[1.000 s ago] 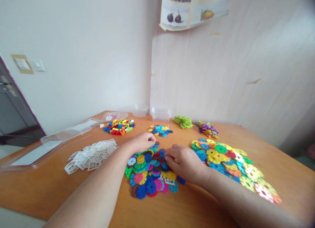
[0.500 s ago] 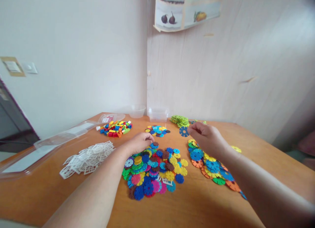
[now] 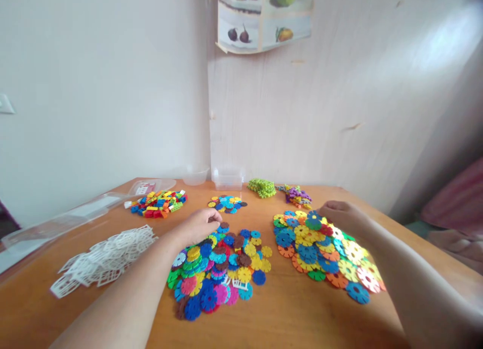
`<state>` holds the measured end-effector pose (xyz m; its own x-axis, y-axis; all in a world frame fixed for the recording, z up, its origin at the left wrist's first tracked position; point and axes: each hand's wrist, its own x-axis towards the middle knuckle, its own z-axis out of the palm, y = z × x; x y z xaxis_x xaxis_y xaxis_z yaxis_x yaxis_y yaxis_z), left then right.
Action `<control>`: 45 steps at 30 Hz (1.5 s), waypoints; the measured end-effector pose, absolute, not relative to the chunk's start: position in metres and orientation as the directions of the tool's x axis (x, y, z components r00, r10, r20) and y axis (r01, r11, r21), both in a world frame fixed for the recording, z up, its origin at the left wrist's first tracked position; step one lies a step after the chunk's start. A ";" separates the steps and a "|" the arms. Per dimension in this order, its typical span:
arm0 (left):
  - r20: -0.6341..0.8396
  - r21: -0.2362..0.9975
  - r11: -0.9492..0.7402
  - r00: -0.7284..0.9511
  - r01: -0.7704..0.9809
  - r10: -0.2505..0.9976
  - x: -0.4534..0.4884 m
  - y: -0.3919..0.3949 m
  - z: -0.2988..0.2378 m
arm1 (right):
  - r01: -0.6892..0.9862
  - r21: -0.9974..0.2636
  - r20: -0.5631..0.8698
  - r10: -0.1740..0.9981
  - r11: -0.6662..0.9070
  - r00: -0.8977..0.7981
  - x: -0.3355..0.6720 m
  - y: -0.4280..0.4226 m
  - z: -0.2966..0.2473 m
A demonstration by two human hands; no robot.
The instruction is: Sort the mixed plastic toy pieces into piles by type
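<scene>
My right hand (image 3: 341, 215) is closed, its fingertips pinching a dark blue notched disc (image 3: 314, 219) at the far side of a spread of larger notched discs (image 3: 309, 253) in yellow, blue, orange and green. Over the far left edge of a heap of smaller coloured notched discs (image 3: 207, 298) is my left hand (image 3: 199, 226), thumb and fingers drawn together. Whatever those fingers may hold is hidden. One white lattice piece (image 3: 239, 284) lies among the smaller discs.
White lattice pieces (image 3: 109, 256) are piled at left, with colourful building blocks (image 3: 158, 204) beyond. A small disc group (image 3: 226, 204), green pieces (image 3: 261, 187), purple pieces (image 3: 298, 195), a clear box (image 3: 228, 179) and a clear bowl (image 3: 195, 176) stand farther back.
My right hand has carried the blue disc right and down to the larger discs. My left hand stays by the smaller heap. The view has turned to the right.
</scene>
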<state>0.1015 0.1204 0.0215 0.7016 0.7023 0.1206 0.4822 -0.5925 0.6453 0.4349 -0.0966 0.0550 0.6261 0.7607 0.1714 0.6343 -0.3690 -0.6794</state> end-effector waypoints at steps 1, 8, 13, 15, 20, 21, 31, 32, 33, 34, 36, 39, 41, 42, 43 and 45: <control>0.123 0.631 -0.598 0.698 0.493 0.705 0.102 0.121 0.021 | 0.626 -0.681 0.150 0.764 -0.380 0.628 0.437 -0.097 0.055; 0.166 0.518 -0.678 0.716 0.522 0.678 0.101 0.125 0.019 | 0.685 -0.529 0.132 0.749 -0.501 0.650 0.456 -0.097 0.046; 0.170 0.452 -0.698 0.714 0.556 0.679 0.099 0.122 0.020 | 0.770 -0.417 0.200 0.778 -0.483 0.596 0.452 -0.092 0.042; 0.156 0.431 -0.700 0.716 0.570 0.680 0.098 0.120 0.020 | 0.782 -0.401 0.224 0.777 -0.477 0.589 0.444 -0.091 0.043; 0.128 0.396 -0.693 0.712 0.602 0.691 0.098 0.116 0.021 | 0.838 -0.366 0.261 0.820 -0.405 0.510 0.421 -0.087 0.045; 0.126 0.393 -0.691 0.709 0.606 0.694 0.099 0.115 0.022 | 0.850 -0.357 0.269 0.829 -0.388 0.491 0.417 -0.087 0.044; 0.168 0.443 -0.696 0.711 0.565 0.683 0.104 0.109 0.026 | 0.892 -0.360 0.309 0.867 -0.274 0.391 0.395 -0.083 0.038; 0.177 0.451 -0.695 0.707 0.560 0.685 0.104 0.109 0.026 | 0.895 -0.357 0.309 0.870 -0.268 0.384 0.393 -0.083 0.037; 0.185 0.460 -0.693 0.703 0.556 0.686 0.105 0.109 0.026 | 0.897 -0.354 0.308 0.873 -0.264 0.378 0.391 -0.083 0.037; 0.190 0.469 -0.689 0.699 0.552 0.689 0.105 0.109 0.026 | 0.899 -0.349 0.306 0.875 -0.263 0.375 0.389 -0.082 0.037; 0.187 0.495 -0.674 0.690 0.548 0.699 0.105 0.109 0.027 | 0.900 -0.347 0.303 0.877 -0.264 0.373 0.384 -0.082 0.037; 0.146 0.559 -0.633 0.689 0.535 0.710 0.106 0.107 0.028 | 0.901 -0.365 0.313 0.880 -0.235 0.357 0.377 -0.083 0.038; 0.126 0.615 -0.608 0.699 0.502 0.704 0.107 0.104 0.030 | 0.905 -0.378 0.331 0.884 -0.197 0.331 0.372 -0.084 0.039; 0.127 0.643 -0.598 0.704 0.478 0.699 0.108 0.103 0.032 | 0.906 -0.384 0.339 0.885 -0.178 0.318 0.369 -0.084 0.040; 0.135 0.670 -0.590 0.709 0.449 0.693 0.109 0.101 0.034 | 0.906 -0.390 0.344 0.887 -0.161 0.306 0.365 -0.084 0.041; 0.158 0.717 -0.577 0.715 0.391 0.681 0.111 0.096 0.038 | 0.904 -0.410 0.343 0.897 -0.122 0.277 0.357 -0.085 0.042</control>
